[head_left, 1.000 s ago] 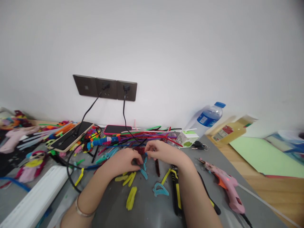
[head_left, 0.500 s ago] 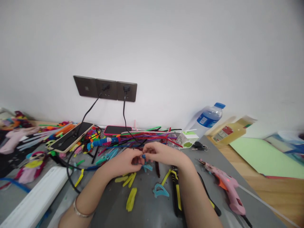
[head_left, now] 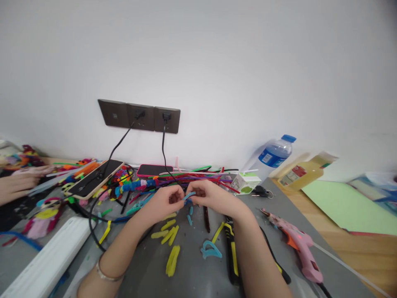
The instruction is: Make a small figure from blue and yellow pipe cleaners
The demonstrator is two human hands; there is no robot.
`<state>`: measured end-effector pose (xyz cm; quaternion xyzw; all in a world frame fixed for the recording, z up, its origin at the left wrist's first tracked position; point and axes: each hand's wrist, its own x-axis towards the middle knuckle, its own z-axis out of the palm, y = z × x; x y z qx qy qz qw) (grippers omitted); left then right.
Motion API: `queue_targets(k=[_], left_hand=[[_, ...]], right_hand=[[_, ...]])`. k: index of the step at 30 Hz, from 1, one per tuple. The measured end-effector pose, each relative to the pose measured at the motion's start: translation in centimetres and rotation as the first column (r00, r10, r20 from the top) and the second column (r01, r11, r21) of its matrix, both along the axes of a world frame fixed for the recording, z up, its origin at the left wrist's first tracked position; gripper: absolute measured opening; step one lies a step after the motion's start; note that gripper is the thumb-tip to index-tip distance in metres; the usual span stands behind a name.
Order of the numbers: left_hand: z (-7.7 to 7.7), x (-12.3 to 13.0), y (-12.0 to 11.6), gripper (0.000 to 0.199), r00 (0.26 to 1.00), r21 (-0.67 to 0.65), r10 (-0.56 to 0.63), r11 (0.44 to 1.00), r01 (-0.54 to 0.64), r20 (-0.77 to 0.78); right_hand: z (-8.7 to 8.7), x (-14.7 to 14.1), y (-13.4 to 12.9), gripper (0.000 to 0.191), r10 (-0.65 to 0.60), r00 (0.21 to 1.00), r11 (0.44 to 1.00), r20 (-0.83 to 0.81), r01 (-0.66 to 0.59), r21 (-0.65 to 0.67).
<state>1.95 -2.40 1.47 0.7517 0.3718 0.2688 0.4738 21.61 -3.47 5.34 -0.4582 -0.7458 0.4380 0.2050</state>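
Observation:
My left hand (head_left: 166, 203) and my right hand (head_left: 207, 197) meet above the grey table, fingertips pinched on a short light-blue pipe cleaner piece (head_left: 189, 195). A darker blue bit shows just under it, partly hidden by the fingers. Below the hands lie small light-blue pieces (head_left: 190, 217). Several short yellow pipe cleaner pieces (head_left: 170, 236) are spread near my left wrist, with a folded yellow bundle (head_left: 172, 260) closer to me. Beside my right forearm rest a bent light-blue shape with a yellow stem (head_left: 211, 249) and black-and-yellow pliers (head_left: 231, 252).
A pink hot glue gun (head_left: 297, 244) lies to the right, its cord trailing. Behind are a water bottle (head_left: 273, 155), a yellow-liquid bottle (head_left: 305, 171), a small box (head_left: 246, 182) and heaped pipe cleaners. Leftward sit a phone (head_left: 96, 178), a white power strip (head_left: 51, 258) and another person's hand (head_left: 18, 187).
The light-blue piece now shows between my fingertips; small blue pieces are visible below. My right hand has risen slightly. Another person's hand has come in at the left.

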Motion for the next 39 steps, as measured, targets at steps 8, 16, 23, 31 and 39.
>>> queue_targets(k=[8, 16, 23, 31, 39], left_hand=[[-0.1, -0.4, 0.8, 0.017, 0.965, 0.019, 0.183, 0.982, -0.190, 0.187], [-0.1, -0.5, 0.7, 0.014, 0.977, 0.246, 0.209, 0.946, -0.212, 0.041], [-0.8, -0.5, 0.7, 0.019, 0.975, 0.508, 0.159, 0.859, -0.060, -0.153], [-1.0, -0.5, 0.6, 0.018, 0.972, 0.559, 0.140, 0.829, -0.011, -0.189], [-0.5, -0.2, 0.3, 0.019, 0.979, 0.566, 0.154, 0.823, -0.051, -0.136]], right_hand=[[-0.1, 1.0, -0.1, 0.010, 0.065, 0.998, 0.985, -0.010, -0.066, -0.162], [-0.6, 0.5, 0.0, 0.017, 0.142, 0.982, 0.968, 0.123, -0.112, -0.223], [-0.1, 0.5, 0.2, 0.015, -0.035, 0.999, 0.999, -0.036, 0.036, 0.024], [-0.3, -0.4, 0.3, 0.009, -0.059, 0.998, 0.992, -0.013, 0.060, 0.116], [0.2, -0.1, 0.0, 0.009, -0.063, 0.997, 0.989, -0.039, 0.068, 0.129]])
